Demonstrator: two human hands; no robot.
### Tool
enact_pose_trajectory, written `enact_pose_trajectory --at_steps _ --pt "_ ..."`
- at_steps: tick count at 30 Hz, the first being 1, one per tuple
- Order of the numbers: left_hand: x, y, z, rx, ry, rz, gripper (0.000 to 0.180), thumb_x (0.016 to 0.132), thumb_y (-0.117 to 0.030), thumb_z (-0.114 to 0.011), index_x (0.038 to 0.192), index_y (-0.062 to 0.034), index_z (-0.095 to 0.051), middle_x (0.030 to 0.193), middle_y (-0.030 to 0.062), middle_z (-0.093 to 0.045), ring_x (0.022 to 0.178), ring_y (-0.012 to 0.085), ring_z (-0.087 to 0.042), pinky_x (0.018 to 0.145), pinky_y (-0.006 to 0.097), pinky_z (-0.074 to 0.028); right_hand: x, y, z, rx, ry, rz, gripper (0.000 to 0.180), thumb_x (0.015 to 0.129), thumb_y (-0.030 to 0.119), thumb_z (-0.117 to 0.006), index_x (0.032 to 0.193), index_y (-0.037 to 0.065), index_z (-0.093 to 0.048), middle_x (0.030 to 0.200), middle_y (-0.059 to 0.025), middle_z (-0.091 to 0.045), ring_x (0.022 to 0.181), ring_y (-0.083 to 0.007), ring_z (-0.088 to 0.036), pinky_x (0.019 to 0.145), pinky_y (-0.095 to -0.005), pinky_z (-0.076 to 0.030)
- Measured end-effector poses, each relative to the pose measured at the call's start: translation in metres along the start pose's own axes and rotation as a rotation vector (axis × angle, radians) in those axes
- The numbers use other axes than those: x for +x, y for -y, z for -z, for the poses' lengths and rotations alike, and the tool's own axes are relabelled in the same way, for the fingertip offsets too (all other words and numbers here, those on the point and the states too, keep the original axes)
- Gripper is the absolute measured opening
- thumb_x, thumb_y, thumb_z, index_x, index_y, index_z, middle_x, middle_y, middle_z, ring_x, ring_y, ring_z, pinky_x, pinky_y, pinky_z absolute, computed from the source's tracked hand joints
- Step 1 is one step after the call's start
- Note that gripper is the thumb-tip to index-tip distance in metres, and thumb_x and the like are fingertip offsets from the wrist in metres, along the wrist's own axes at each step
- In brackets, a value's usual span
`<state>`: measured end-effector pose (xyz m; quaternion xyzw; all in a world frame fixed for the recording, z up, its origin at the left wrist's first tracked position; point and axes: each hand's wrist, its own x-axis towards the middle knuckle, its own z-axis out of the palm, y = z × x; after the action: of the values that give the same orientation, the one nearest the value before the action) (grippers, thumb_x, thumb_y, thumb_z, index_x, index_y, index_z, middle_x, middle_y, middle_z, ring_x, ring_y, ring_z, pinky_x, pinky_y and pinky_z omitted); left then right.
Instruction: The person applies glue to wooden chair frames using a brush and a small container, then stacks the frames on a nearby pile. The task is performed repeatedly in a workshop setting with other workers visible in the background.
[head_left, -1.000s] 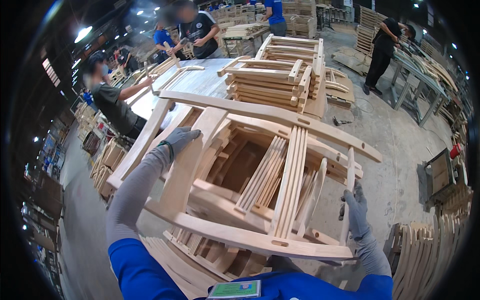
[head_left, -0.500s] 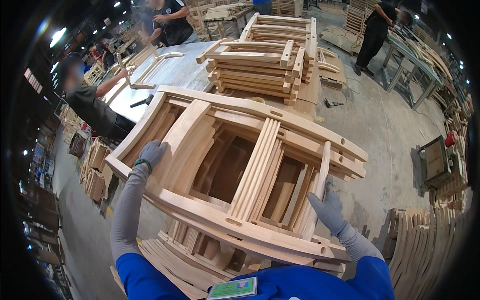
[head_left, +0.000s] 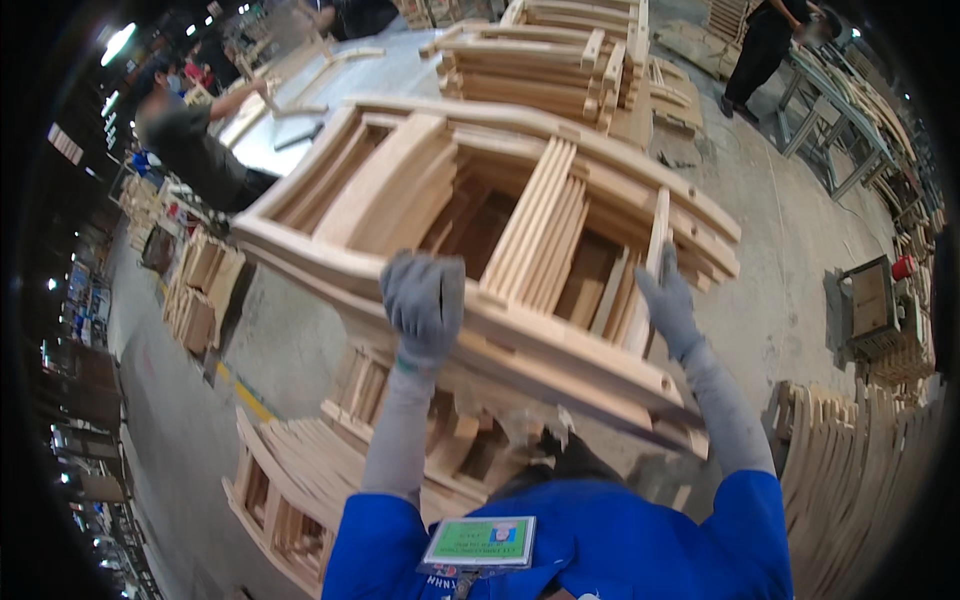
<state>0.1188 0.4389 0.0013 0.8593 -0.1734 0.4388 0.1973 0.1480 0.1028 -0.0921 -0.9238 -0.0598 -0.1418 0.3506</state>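
A stack of pale wooden chair-back frames [head_left: 590, 340], with long curved rails, a wide slat and narrow crossbars, lies tilted in front of me. My left hand [head_left: 422, 305], in a grey glove, is over the near rail at mid-length. Its fingers are curled in; motion blurs it, and what they hold, if anything, is hidden. At the stack's right end my right hand [head_left: 670, 310], also gloved, rests against the last round crossbar [head_left: 655, 255], thumb and fingers spread to either side of it.
More wooden frames [head_left: 290, 455] are piled below, near my body. Beyond stands another frame stack [head_left: 530, 75], beside a pale worktable [head_left: 390, 65] where a co-worker [head_left: 185, 140] handles a frame. Upright curved wooden parts [head_left: 850, 470] and a dark box [head_left: 872, 300] stand right.
My left hand has left the wide slat and moved right to the middle of the near rail, fingers curling. The right hand stays by the end crossbar. The view has shifted.
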Motion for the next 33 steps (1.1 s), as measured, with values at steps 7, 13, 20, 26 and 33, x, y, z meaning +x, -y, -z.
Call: enact_pose_trajectory --at_steps 7,13,20,26,33 --pt "-0.003 -0.005 -0.002 0.005 -0.064 0.029 0.021 0.083 -0.018 -0.061 0.064 -0.0077 -0.062 0.064 0.0052 -0.061 0.065 0.0245 -0.058 0.077 0.037 -0.043 -0.002 0.039 0.029 -0.11 0.198 -0.295 0.073 0.09 0.05 -0.04 0.136 -0.004 -0.028 0.102 -0.0317 -0.058 0.086 -0.0407 -0.06 0.074 -0.0445 -0.047" --pt "-0.002 -0.009 -0.008 0.064 -0.043 -0.02 0.022 0.085 -0.018 -0.056 0.066 -0.0093 -0.064 0.066 0.0058 -0.062 0.067 0.0244 -0.058 0.079 0.036 -0.043 -0.047 0.036 0.06 -0.112 0.324 -0.144 0.069 0.091 0.056 -0.028 0.139 0.006 -0.03 0.097 -0.0256 -0.061 0.091 -0.0396 -0.059 0.081 -0.0427 -0.044" --pt "-0.01 -0.013 -0.014 0.158 0.0 0.001 0.023 0.087 -0.015 -0.049 0.072 -0.0084 -0.066 0.073 0.0055 -0.065 0.075 0.0229 -0.061 0.086 0.038 -0.042 -0.173 -0.091 0.149 0.315 -0.09 -0.311 0.041 0.089 0.024 -0.055 0.122 0.0 -0.05 0.096 -0.011 -0.063 0.085 -0.0195 -0.06 0.073 -0.0287 -0.047" --pt "-0.023 -0.052 -0.029 0.251 -0.137 0.351 0.028 0.092 -0.022 -0.045 0.097 -0.0056 -0.067 0.118 0.0136 -0.058 0.121 0.0306 -0.043 0.104 0.039 -0.031 -0.353 -0.306 0.253 0.371 -0.133 -0.918 0.04 0.086 0.024 -0.056 0.116 -0.003 -0.055 0.079 -0.0075 -0.061 0.069 -0.0127 -0.056 0.063 -0.0265 -0.046" --pt "-0.032 -0.169 -0.071 -0.062 -0.195 0.883 0.065 0.089 -0.037 -0.05 0.137 0.0023 -0.03 0.141 0.0227 -0.031 0.128 0.0315 -0.034 0.104 0.037 -0.029 -0.445 -0.411 0.351 0.543 -0.094 -1.309 0.032 0.086 0.018 -0.055 0.11 -0.003 -0.057 0.077 -0.0051 -0.058 0.064 -0.0108 -0.055 0.057 -0.0252 -0.046"
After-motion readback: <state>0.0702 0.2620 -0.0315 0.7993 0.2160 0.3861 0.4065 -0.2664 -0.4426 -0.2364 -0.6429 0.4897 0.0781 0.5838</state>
